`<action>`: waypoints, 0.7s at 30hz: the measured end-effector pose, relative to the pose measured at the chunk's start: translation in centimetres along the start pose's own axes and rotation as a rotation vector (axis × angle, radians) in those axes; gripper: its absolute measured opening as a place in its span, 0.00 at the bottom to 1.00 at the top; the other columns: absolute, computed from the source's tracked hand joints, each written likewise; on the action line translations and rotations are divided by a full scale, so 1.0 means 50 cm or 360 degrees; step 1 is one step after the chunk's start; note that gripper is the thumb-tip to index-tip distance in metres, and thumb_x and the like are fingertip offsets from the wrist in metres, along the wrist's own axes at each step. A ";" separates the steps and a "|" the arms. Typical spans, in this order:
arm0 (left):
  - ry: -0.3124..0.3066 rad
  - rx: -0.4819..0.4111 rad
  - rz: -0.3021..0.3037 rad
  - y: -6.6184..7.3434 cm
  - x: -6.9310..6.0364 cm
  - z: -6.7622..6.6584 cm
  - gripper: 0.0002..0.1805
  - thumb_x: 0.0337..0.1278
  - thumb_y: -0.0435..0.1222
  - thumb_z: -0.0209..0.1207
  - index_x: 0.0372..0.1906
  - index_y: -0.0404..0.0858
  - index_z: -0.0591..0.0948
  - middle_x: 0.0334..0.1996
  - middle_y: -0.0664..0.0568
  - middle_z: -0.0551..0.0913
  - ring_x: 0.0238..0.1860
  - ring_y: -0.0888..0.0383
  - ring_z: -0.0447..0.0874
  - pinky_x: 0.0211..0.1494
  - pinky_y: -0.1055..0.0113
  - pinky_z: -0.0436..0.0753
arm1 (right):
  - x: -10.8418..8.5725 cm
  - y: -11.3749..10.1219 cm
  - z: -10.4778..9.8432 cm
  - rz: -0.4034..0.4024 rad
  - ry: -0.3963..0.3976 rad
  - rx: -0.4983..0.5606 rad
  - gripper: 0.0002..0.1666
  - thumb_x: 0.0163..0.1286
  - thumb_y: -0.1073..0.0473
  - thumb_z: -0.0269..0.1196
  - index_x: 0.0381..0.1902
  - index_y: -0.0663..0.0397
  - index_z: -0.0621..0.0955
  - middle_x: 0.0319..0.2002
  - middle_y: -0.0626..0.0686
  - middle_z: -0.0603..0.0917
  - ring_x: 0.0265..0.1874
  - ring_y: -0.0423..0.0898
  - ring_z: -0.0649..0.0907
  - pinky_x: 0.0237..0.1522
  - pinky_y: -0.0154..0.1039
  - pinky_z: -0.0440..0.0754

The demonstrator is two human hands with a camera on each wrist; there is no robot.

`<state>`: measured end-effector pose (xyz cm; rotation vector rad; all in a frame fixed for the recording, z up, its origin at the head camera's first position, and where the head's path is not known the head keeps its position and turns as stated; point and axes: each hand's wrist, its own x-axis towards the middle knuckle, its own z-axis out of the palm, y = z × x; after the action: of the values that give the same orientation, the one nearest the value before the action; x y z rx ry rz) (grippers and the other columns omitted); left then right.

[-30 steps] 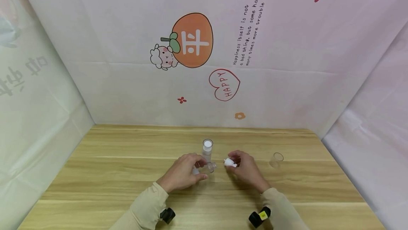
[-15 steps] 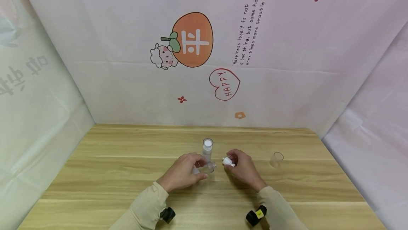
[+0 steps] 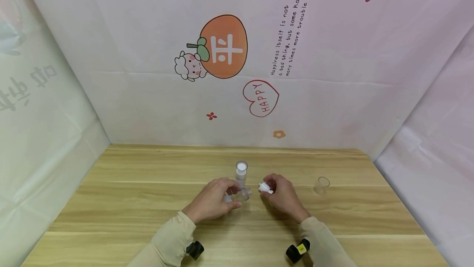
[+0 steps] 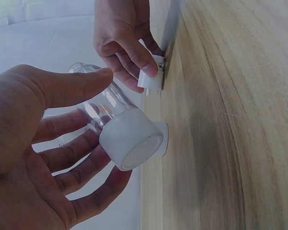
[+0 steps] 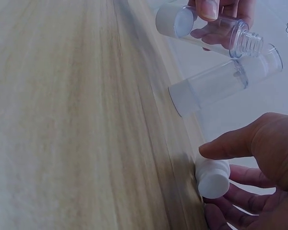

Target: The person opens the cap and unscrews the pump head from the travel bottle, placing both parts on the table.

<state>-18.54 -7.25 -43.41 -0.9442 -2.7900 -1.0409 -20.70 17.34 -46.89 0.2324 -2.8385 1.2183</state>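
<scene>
My left hand (image 3: 213,199) grips a clear bottle (image 4: 110,103) with a white base, between thumb and fingers. The bottle lies tilted on its side, its bare threaded neck (image 5: 252,44) pointing right, toward my other hand. My right hand (image 3: 284,196) pinches a white pump head (image 3: 265,187) close to the tabletop, its narrow tip facing left. Bottle and pump head are apart. Just behind the left hand stands a second clear bottle (image 5: 218,86), upright, with a white top under a clear cover; the hand partly hides it in the head view.
A clear cap (image 3: 321,185) stands on the wooden table (image 3: 148,172) to the right of my right hand. Printed white cloth (image 3: 326,106) hangs behind the table and along both sides. A black wrist device (image 3: 194,250) sits on each sleeve.
Over the first half second my right hand shifted slightly left with the pump head, nearer the bottle's neck. Since then it has kept still. The left hand and its bottle have not moved visibly.
</scene>
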 end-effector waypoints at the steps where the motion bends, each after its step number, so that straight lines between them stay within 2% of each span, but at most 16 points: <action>1: 0.0002 0.0000 -0.0002 0.000 0.000 0.000 0.18 0.53 0.41 0.75 0.47 0.39 0.85 0.42 0.54 0.86 0.41 0.61 0.82 0.47 0.62 0.81 | 0.000 0.000 0.000 0.0002 -0.0001 -0.0002 0.21 0.57 0.69 0.75 0.48 0.63 0.82 0.37 0.52 0.82 0.36 0.46 0.80 0.40 0.42 0.82; 21: 0.0001 -0.0020 0.0006 0.000 0.001 -0.001 0.19 0.53 0.40 0.75 0.48 0.38 0.85 0.42 0.51 0.87 0.41 0.59 0.83 0.47 0.62 0.81 | -0.001 -0.001 -0.001 -0.0031 -0.0002 -0.0021 0.22 0.55 0.69 0.77 0.48 0.63 0.82 0.38 0.53 0.81 0.37 0.47 0.81 0.42 0.44 0.82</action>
<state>-18.57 -7.27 -43.34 -0.9501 -2.7835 -1.0596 -20.66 17.35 -46.81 0.2595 -2.8374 1.1958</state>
